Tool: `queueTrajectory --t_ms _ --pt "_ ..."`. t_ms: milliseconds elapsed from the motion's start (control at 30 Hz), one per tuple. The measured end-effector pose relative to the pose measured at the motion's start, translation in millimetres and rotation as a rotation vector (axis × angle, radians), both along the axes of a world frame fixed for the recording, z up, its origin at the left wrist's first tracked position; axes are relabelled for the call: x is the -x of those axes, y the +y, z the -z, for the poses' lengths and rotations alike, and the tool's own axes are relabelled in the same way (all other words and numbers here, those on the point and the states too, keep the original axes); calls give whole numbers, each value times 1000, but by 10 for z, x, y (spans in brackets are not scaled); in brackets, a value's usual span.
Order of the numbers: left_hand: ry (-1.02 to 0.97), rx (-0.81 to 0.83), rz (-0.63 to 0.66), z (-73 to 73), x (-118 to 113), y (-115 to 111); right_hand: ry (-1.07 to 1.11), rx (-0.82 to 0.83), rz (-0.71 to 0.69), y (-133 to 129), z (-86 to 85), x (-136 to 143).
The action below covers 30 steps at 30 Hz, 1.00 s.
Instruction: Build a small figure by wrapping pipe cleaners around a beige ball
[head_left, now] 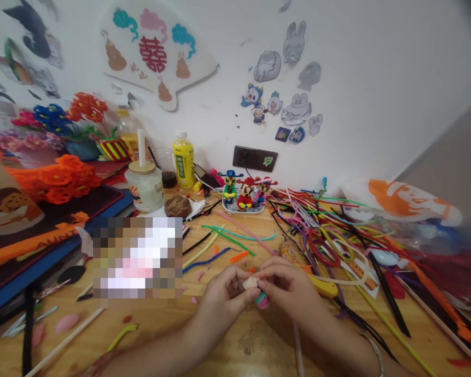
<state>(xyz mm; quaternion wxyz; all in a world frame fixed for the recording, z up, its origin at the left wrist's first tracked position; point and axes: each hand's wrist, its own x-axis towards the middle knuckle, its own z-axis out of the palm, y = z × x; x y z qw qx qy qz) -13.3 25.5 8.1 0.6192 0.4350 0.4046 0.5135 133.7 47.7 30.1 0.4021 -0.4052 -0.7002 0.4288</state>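
Observation:
Both hands meet over the front middle of the wooden table (172, 335). Between them is a small craft piece (262, 299) in cream, teal and pink, partly hidden by the fingers. My left hand (227, 288) pinches its cream end between thumb and fingers. From the other side, my right hand (284, 288) grips it with thumb and forefinger, fingertips close to the left ones. A bit of orange shows just above the fingertips. Beyond the hands, blue, green, yellow and pink pipe cleaners (208, 260) lie loose, with small pink scraps around.
Three small colourful figures (245, 196) stand on a tray at the back. Pipe cleaners pile up on the right near a yellow-handled tool (325, 287). A yellow bottle (183, 159), a candle jar (144, 186) and orange pipe-cleaner flowers (63, 178) stand left. A blurred-out patch (137, 259) covers something.

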Motion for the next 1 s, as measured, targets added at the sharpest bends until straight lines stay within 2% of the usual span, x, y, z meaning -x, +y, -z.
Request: queueTrajectory --t_ms 167,233,333,467,600,667,767,1000 --pt "49 -50 0 57 2 -2 69 304 -21 26 5 2" --pt "64 -55 4 59 5 -7 73 352 -28 12 -9 14" --pt "99 -65 13 58 11 -11 36 261 -9 -30 -23 34" --pt "144 -84 39 77 13 -12 -125 -61 18 -82 -15 36" --pt "136 -65 18 88 8 -22 -249 -314 -26 -102 -3 10" --pt "115 -56 14 81 5 -24 -254 -347 -56 -105 -4 0" --pt "88 -55 21 59 2 -19 -231 -309 -76 -114 -28 -5" --pt "33 -11 -33 -30 8 -15 -254 -332 -161 -135 -175 -27"
